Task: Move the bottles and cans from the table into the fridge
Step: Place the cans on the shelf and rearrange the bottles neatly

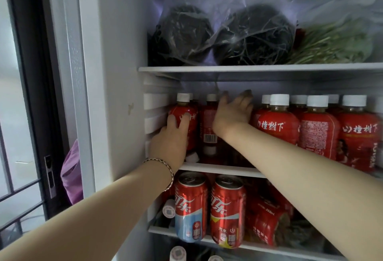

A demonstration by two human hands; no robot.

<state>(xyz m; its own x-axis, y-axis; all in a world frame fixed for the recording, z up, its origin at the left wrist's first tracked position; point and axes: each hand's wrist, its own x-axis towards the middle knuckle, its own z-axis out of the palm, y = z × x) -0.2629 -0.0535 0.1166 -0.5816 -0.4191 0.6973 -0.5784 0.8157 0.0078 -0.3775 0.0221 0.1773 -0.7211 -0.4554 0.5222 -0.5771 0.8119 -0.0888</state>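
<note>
Middle shelf (217, 169) of the open fridge (116, 74), frame centre, both hands inside it.

Left hand (172, 138) at 9 o'clock from centre. Its fingers (172, 119) are spread and fairly straight, laid flat on the front of the leftmost bottle (191, 124); nothing is pinched and the thumb is hidden. That bottle has a red label and white cap, and stands upright at the shelf's left end, just beside the fridge wall. Bracelet (165, 167) on the left wrist.

Right hand (233, 113) just past centre toward 12 o'clock, spread wide with fingers relaxed and holding nothing. Its fingertips are blurred, so I cannot tell what they touch. It sits in the gap between the barcode bottle (209, 128) and the bottle row (319, 134). The barcode bottle stands upright, just at 3 o'clock of the leftmost bottle.

The bottle row at 3 o'clock is several red-label white-cap bottles, upright and packed touching, at least two deep.

Lower shelf (207, 239), 6 o'clock:
- Two red cola cans upright side by side, left can (190, 204) and right can (227, 209).
- A lying bottle (267, 221) on its side at 3 o'clock of the cans.
- A round white cap (169, 211) at 9 o'clock of the left can.

Top shelf (248, 68), 12 o'clock: two clear bags of dark leaves (255, 35), bagged green stalks (331, 43) toward 2 o'clock.

Purple bag (71, 175) outside the fridge at 8 o'clock, by a dark window frame (31, 74).
</note>
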